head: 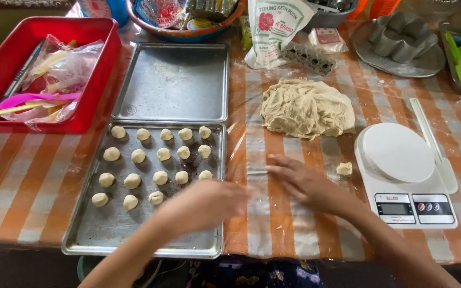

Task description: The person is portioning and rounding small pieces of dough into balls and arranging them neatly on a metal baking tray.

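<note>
Two bare forearms are seen, with no sleeves, watch or bracelet reaching the wrists. The left hand [201, 205] is blurred; the right hand [302, 184] is shown sharper, its fingers [278, 160] ringless, slender and ungloved.
</note>
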